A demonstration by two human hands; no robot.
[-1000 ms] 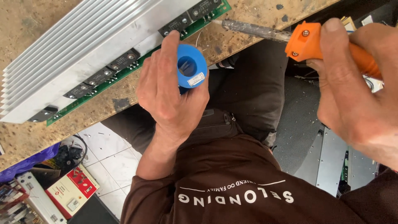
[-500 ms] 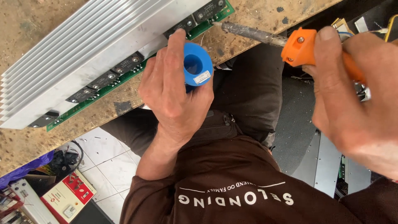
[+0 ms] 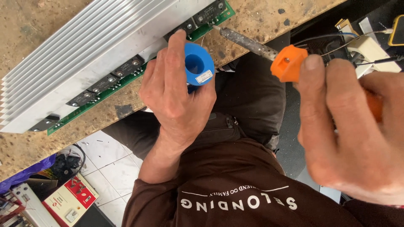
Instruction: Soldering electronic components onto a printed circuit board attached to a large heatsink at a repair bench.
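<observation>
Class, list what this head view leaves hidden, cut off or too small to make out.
- Iron's handle: covered by the right hand.
- Solder wire: too thin to trace from the blue spool in the left hand.
- Joint at the iron's tip: too small.
- Heatsink: cut off by the top edge.

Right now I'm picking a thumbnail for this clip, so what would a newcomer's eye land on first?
Probably the bright blue plastic spool gripped in the left hand at centre. Next, the orange-handled soldering iron in the right hand, its tip by the green circuit board. Upper left, the ribbed aluminium heat sink fills the wooden bench.
</observation>
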